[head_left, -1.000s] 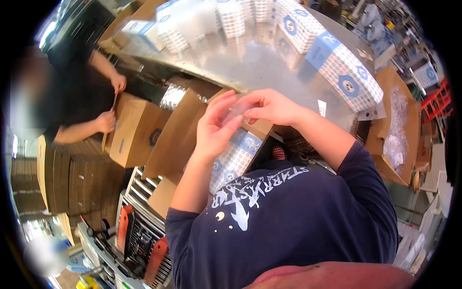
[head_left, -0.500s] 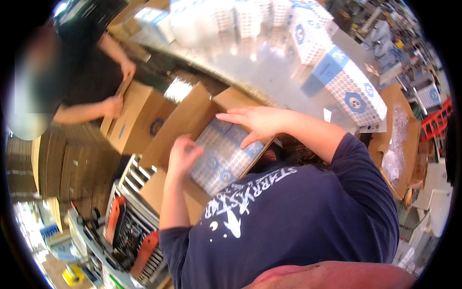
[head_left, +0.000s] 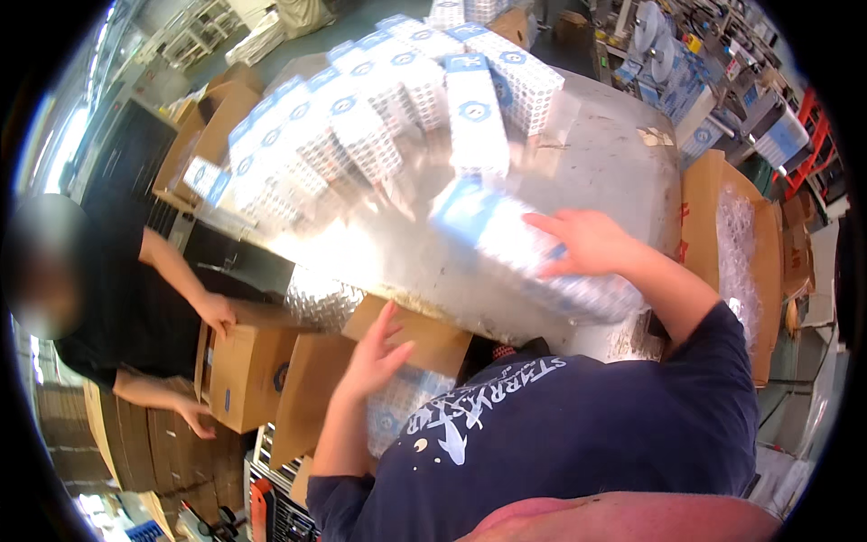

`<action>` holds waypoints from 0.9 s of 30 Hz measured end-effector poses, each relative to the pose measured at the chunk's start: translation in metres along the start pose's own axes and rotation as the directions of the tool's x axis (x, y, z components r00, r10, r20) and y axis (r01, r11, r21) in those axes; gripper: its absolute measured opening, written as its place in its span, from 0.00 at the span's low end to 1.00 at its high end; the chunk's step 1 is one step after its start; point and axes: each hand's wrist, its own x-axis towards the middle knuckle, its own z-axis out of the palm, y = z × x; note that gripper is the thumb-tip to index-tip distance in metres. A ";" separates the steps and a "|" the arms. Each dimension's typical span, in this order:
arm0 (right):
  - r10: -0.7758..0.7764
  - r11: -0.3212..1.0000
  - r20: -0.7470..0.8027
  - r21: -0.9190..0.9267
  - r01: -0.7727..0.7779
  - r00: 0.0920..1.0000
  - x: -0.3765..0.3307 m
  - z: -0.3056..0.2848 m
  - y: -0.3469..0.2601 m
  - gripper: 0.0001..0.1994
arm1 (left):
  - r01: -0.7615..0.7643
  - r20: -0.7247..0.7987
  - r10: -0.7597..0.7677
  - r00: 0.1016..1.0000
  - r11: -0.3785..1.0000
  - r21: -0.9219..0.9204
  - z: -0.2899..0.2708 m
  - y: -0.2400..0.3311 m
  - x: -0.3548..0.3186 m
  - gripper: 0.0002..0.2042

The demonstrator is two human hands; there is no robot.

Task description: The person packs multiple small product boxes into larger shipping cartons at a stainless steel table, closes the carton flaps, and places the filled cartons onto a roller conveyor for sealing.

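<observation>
My right hand [head_left: 589,242] is closed over a long white-and-blue patterned carton [head_left: 506,237], which lies slantwise over the metal table and is blurred by motion. My left hand [head_left: 377,354] has its fingers apart and holds nothing; it hovers over an open cardboard box [head_left: 312,388] close to my body. Inside that box, similar patterned cartons [head_left: 406,397] show, partly covered by my left arm and shirt. Beyond my right hand, another patterned carton [head_left: 477,117] stands on the table among several others [head_left: 348,113].
The metal table [head_left: 614,154] stretches ahead. At left a co-worker's hands [head_left: 217,314] are at a closed-sided cardboard box [head_left: 253,370]. An open box with clear plastic wrap [head_left: 739,262] stands at right. Flat cardboard [head_left: 149,443] is stacked at lower left.
My right hand has gone from the open box to the table, and the long carton there has shifted left. My left hand stays near the box. The co-worker's lower hand has let go of the box.
</observation>
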 end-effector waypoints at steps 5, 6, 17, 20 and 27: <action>-0.041 0.999 -0.465 -0.024 0.034 0.884 0.161 -0.035 0.036 0.32 | -0.195 -0.316 0.141 0.938 0.970 -0.145 0.094 0.029 0.106 0.43; 0.023 1.000 -0.402 0.012 -0.020 0.915 0.191 -0.029 0.044 0.31 | -0.097 -0.299 0.010 0.954 0.956 -0.277 0.107 0.064 0.117 0.42; -0.197 0.862 -0.339 0.387 0.328 0.920 0.185 -0.059 0.188 0.33 | 0.006 -0.248 -0.125 0.961 0.903 -0.431 0.070 0.074 0.214 0.26; 0.290 0.916 -0.550 -0.078 -0.394 0.784 0.183 -0.066 0.229 0.41 | 0.059 -0.173 -0.146 0.974 0.900 -0.433 0.064 0.065 0.241 0.24; 0.162 0.980 -0.076 0.130 -0.151 0.984 0.069 -0.041 0.139 0.37 | 0.186 -0.166 -0.281 0.945 0.882 -0.433 0.073 0.067 0.213 0.24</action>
